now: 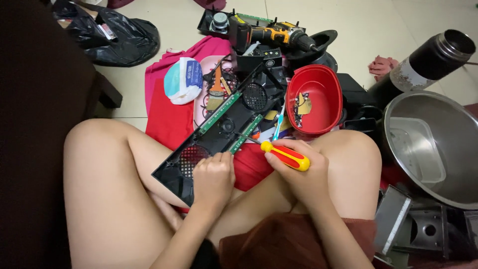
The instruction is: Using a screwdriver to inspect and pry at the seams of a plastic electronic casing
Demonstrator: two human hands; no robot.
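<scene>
Screwdriver pinched in right hand fingers, tip seemingly on black panel, left hand fingers curled gripping its edge

The screwdriver has a red handle with yellow ends. The long panel is black, pierced with round mesh grilles and carrying two green circuit strips. The bowl is bright red; the cloth is red and pink. The drill is yellow and black, the bag glossy black, the basin silver, and the floor pale cream tile.
</scene>
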